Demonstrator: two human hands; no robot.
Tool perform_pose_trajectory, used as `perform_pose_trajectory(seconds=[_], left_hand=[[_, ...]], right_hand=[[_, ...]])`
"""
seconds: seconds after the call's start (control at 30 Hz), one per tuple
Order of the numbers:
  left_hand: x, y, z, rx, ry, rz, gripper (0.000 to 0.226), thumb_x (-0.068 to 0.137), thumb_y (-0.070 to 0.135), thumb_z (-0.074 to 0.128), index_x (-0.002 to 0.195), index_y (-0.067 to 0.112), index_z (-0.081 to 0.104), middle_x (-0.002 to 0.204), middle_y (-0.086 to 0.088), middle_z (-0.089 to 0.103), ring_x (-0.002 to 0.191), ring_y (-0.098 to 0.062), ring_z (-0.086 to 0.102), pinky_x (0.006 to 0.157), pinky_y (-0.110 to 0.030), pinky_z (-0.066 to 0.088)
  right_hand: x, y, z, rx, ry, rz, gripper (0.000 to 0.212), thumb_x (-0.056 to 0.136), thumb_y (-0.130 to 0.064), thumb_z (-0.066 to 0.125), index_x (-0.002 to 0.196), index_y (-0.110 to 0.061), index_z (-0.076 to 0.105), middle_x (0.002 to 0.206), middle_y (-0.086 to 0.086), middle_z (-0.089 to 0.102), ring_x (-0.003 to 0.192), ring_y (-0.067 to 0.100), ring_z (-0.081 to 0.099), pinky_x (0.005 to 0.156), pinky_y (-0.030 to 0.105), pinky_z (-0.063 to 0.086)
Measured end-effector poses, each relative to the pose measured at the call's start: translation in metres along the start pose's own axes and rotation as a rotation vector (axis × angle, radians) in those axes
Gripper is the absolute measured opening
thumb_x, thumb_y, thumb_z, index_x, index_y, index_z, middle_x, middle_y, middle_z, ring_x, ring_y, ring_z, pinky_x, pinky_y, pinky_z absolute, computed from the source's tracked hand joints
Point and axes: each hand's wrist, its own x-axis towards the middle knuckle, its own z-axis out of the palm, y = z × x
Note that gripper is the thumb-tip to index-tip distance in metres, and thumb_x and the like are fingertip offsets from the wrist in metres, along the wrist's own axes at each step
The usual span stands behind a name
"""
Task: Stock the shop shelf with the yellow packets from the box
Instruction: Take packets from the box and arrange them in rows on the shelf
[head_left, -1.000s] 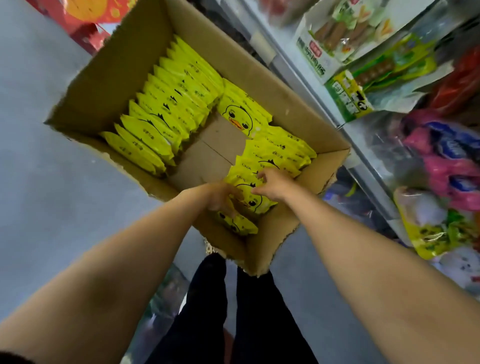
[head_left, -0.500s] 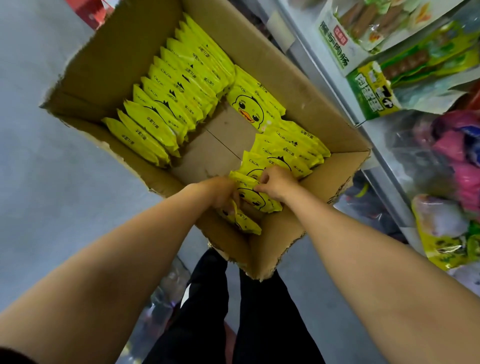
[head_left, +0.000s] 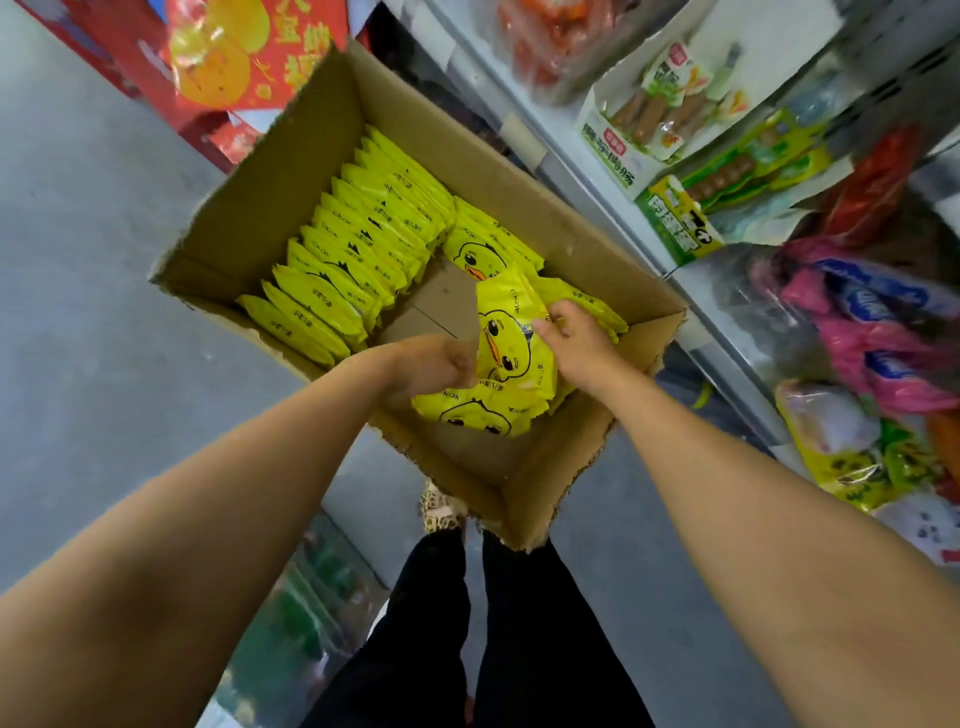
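Head camera, looking down: an open cardboard box (head_left: 291, 171) sits on the grey floor (head_left: 78, 260) beside the shop shelf (head_left: 576, 171), and both of the person's hands are in its near right corner. The yellow packets are glossy, flat pouches, bright lemon with a cartoon duck face, black eyes and an orange bill, plus small black lettering. A long row of packets (head_left: 358, 260) stands on edge along the left side of the box, packed tight and leaning. A second, shorter group (head_left: 488, 244) lies against the right wall, one duck face turned up.

The right hand (head_left: 576, 343) has its fingers and thumb curled round the upper edge of a raised bundle of packets (head_left: 506, 338), which stands nearly upright with the duck facing the camera. The left hand (head_left: 431, 366) is cupped against the bundle's left side, fingers bent round it; whether they reach behind I cannot tell. Another loose packet (head_left: 478, 410) lies flat just below the bundle, near the box's front wall.

Half a second ago the same packets lay low in the corner under both hands; now they have been tipped up and lifted clear of the bottom, exposing more bare cardboard in front. The view has also swung, bringing a red printed carton (head_left: 228, 62) into sight beyond the box. Sausage packs (head_left: 654, 119) and pink bags (head_left: 872, 332) fill the shelf.
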Motion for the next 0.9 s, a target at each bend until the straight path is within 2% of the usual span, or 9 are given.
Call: perform_pose_trajectory(seconds=[0.1,0.17,0.27,0.4,0.57,0.63,0.77,0.87,0.9], left_hand=[[-0.027,0.017,-0.012,-0.114,0.046,0.017,0.017,0.097,0.027,0.055,0.093,0.013,0.062,0.094,-0.005,0.064,0.09,-0.02,0.055,0.082,-0.034,0.042],[-0.045,0.032,-0.018,-0.126,0.083,0.012,0.03,0.098,0.035,0.053,0.103,0.007,0.065,0.108,-0.014,0.067,0.097,-0.024,0.059,0.091,-0.039,0.045],[-0.073,0.059,-0.025,-0.081,0.143,0.039,0.042,0.098,0.044,0.05,0.112,0.006,0.063,0.117,-0.009,0.063,0.109,-0.022,0.056,0.097,-0.037,0.042],[-0.111,0.103,-0.034,-0.04,0.093,0.142,0.072,0.084,0.071,0.049,0.119,0.01,0.062,0.129,-0.004,0.058,0.12,-0.02,0.052,0.107,-0.041,0.038],[-0.149,0.157,-0.025,0.075,-0.028,0.141,0.076,0.081,0.062,0.065,0.139,0.015,0.049,0.138,0.005,0.047,0.131,-0.016,0.043,0.108,-0.032,0.033],[-0.161,0.178,-0.014,0.041,-0.037,0.132,0.091,0.07,0.059,0.077,0.144,0.017,0.043,0.145,0.002,0.043,0.137,-0.02,0.039,0.113,-0.038,0.032],[-0.187,0.224,0.014,0.05,-0.067,0.18,0.041,0.076,0.036,0.081,0.114,0.024,0.068,0.112,0.008,0.07,0.111,-0.019,0.063,0.092,-0.03,0.049],[-0.201,0.262,0.045,-0.003,-0.082,0.208,0.035,0.073,0.027,0.084,0.106,0.02,0.071,0.105,-0.003,0.074,0.104,-0.029,0.068,0.094,-0.048,0.053],[-0.206,0.279,0.057,-0.003,-0.094,0.217,0.041,0.072,0.028,0.085,0.11,0.023,0.069,0.112,-0.003,0.072,0.108,-0.028,0.066,0.097,-0.05,0.05]], right_hand=[[-0.019,-0.015,-0.027,0.084,0.126,-0.016,0.034,0.102,-0.031,0.052,0.115,-0.001,0.062,0.099,0.002,0.062,0.087,0.014,0.051,0.077,0.029,0.04],[-0.036,-0.024,-0.043,0.161,0.221,-0.029,0.046,0.1,-0.037,0.053,0.101,0.008,0.063,0.082,0.016,0.064,0.076,0.015,0.046,0.069,0.039,0.043],[-0.071,-0.039,-0.066,0.39,0.311,0.018,0.048,0.097,-0.046,0.054,0.114,-0.004,0.068,0.113,0.011,0.07,0.099,0.015,0.06,0.088,0.042,0.05],[-0.118,-0.043,-0.095,0.59,0.422,0.036,0.055,0.092,-0.053,0.059,0.129,-0.011,0.063,0.128,0.001,0.065,0.119,0.02,0.059,0.108,0.042,0.045],[-0.176,-0.036,-0.135,0.713,0.507,-0.003,0.076,0.075,-0.074,0.059,0.127,-0.019,0.064,0.126,-0.001,0.067,0.115,0.022,0.063,0.101,0.052,0.05],[-0.212,-0.048,-0.15,0.775,0.547,-0.031,0.061,0.088,-0.06,0.058,0.127,-0.014,0.064,0.124,0.003,0.067,0.111,0.024,0.065,0.093,0.05,0.055],[-0.283,-0.056,-0.18,0.917,0.546,-0.139,0.037,0.095,-0.039,0.061,0.113,-0.008,0.068,0.101,0.003,0.074,0.079,0.017,0.073,0.067,0.031,0.059],[-0.345,-0.04,-0.203,1.017,0.392,-0.197,0.075,0.064,-0.055,0.081,0.119,-0.006,0.067,0.104,0.017,0.074,0.077,0.03,0.072,0.056,0.034,0.056],[-0.367,-0.032,-0.212,1.048,0.376,-0.232,0.073,0.064,-0.05,0.082,0.12,-0.006,0.066,0.104,0.019,0.074,0.077,0.03,0.073,0.055,0.034,0.056]])
